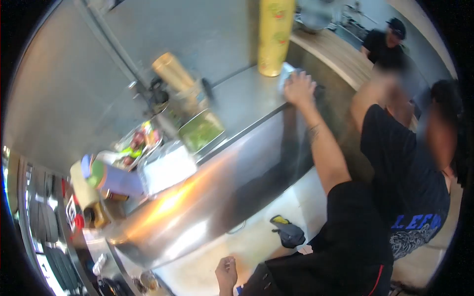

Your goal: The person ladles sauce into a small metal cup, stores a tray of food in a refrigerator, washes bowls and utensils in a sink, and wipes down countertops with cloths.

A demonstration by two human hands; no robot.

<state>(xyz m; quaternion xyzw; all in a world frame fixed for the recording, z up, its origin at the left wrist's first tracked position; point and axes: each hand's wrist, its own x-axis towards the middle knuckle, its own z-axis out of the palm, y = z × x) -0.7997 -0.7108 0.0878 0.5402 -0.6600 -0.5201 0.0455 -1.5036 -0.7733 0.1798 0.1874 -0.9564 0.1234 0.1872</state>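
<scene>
My right hand [299,90] reaches across to the far end of the steel counter, its fingers bent over a small white and light-blue cloth [286,74]. Part of the cloth is hidden by the hand. Just beyond it stands a tall yellow cylinder [275,39] with small printed patches, perhaps a roll of film. Low in the view, my left hand [226,271] hangs in front of my body, away from the counter. Its fingers are curled in, and nothing shows in them.
Along the steel counter [237,101] are a tub of chopped greens [201,130], a white block-shaped item [168,167], a tray of colourful packets [143,140] and a purple bottle [118,180]. A dark shoe [288,232] is below. People [410,148] stand at right.
</scene>
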